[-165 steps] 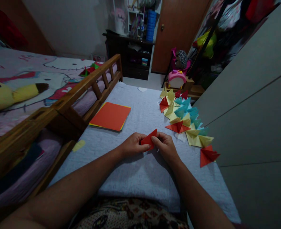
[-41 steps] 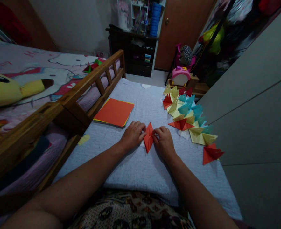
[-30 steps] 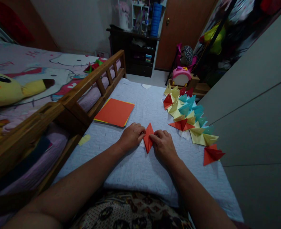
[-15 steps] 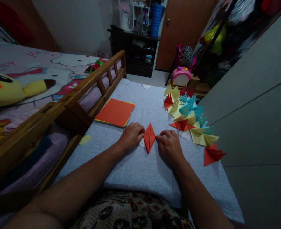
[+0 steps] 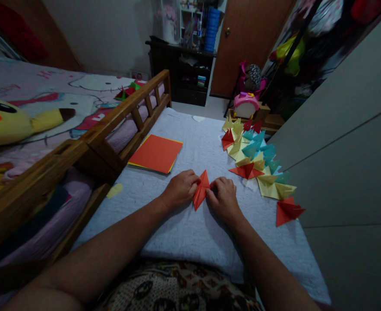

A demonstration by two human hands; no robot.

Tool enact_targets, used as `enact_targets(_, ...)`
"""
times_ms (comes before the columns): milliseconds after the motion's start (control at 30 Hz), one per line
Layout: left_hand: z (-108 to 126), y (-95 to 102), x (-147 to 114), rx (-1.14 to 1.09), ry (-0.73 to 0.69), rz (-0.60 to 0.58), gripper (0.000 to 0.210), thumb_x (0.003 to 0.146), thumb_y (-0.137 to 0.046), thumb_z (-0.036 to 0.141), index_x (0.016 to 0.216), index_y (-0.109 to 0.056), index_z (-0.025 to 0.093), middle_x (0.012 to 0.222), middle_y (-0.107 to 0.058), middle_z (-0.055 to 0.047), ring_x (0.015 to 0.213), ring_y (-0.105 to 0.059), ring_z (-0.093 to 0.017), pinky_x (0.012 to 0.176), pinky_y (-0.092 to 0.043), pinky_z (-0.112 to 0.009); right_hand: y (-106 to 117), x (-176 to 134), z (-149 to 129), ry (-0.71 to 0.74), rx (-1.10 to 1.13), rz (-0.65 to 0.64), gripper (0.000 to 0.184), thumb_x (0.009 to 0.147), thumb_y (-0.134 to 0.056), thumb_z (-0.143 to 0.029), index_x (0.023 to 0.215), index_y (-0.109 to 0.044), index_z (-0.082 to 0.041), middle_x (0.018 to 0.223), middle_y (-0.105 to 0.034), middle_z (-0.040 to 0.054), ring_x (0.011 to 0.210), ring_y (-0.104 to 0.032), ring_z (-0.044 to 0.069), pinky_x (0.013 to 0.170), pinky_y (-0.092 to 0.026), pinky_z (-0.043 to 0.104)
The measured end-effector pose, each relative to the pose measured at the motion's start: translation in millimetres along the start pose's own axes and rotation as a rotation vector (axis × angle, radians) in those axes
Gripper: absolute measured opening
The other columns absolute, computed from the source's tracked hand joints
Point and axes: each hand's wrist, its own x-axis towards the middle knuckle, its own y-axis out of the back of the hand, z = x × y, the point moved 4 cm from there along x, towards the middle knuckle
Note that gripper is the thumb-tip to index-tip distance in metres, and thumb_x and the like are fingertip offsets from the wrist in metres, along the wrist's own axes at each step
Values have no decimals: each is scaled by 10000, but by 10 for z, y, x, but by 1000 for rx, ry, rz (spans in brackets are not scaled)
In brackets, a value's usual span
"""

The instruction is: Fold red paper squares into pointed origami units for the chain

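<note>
A folded red origami paper (image 5: 202,191), shaped like a narrow diamond, lies tilted on the pale cloth surface in front of me. My left hand (image 5: 183,188) pinches its left corner between thumb and fingers. At the opposite corner my right hand (image 5: 223,195) grips the paper, thumb toward the near side and fingers curled. Some of the paper's edges are hidden behind the fingertips. Beyond my left hand lies a stack of square paper (image 5: 157,153), orange-red on top with yellow edges showing.
Several folded paper cranes (image 5: 250,149) in yellow, teal and red line the right side; one red crane (image 5: 288,211) sits nearest me. A wooden bed rail (image 5: 125,114) runs along the left. The pale cabinet (image 5: 348,164) stands close on the right.
The red paper has turned slightly, its near tip shifting left. My right hand has moved left, from touching the corner to gripping it; my left hand has edged right.
</note>
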Motion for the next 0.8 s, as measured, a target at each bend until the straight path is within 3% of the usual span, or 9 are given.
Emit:
enact_targets(100, 53, 30, -6, 11, -11, -17, 242, 969, -510, 277, 939, -716, 153, 927, -646, -76, 910, -599, -209, 858, -468, -340, 13, 3, 9, -9, 132, 9, 64, 879, -607, -245, 834, -597, -200, 871, -622, 49, 880, -526, 234, 800, -383, 377)
enact_targets(233, 81, 85, -15, -38, -14, -22, 319, 899, -635, 487, 929, -722, 181, 881, -642, -59, 873, -587, -218, 821, -468, -351, 45, 0, -10, 19, 384, 13, 55, 883, -566, -220, 893, -617, -202, 868, -645, 43, 840, -562, 210, 778, -430, 361)
enact_targets(367, 3, 134, 0, -264, 86, -43, 266, 829, -686, 350, 1018, -735, 169, 898, -679, -58, 762, -606, -179, 711, -467, -296, 67, -11, -75, 167, 566, -10, 271, 867, -527, -131, 1100, -634, -220, 1065, -677, 63, 976, -598, 210, 843, -474, 373)
enact_targets(500, -113, 117, 28, -592, 225, -58, 257, 806, -598, 214, 1013, -741, 164, 905, -727, -48, 769, -643, -166, 701, -472, -265, 66, -18, -93, 292, 553, 27, 409, 869, -527, -105, 1245, -591, -255, 1212, -654, 76, 1117, -579, 228, 890, -494, 404)
enact_targets(667, -182, -23, 33, -979, 398, -12, 512, 751, -623, 157, 1261, -578, 175, 735, -639, 33, 574, -570, -104, 544, -413, -204, 112, -5, -38, 309, 388, 165, 353, 879, -562, -124, 1209, -621, -233, 1178, -653, 97, 1108, -574, 245, 963, -481, 448)
enact_targets(800, -146, -91, 29, -946, 429, -6, 394, 774, -576, 108, 1163, -615, 161, 893, -691, -23, 623, -602, -95, 552, -444, -196, 114, 5, -22, 295, 259, 113, 262, 892, -588, -151, 1127, -678, -223, 1189, -659, 100, 1122, -562, 255, 1010, -455, 462)
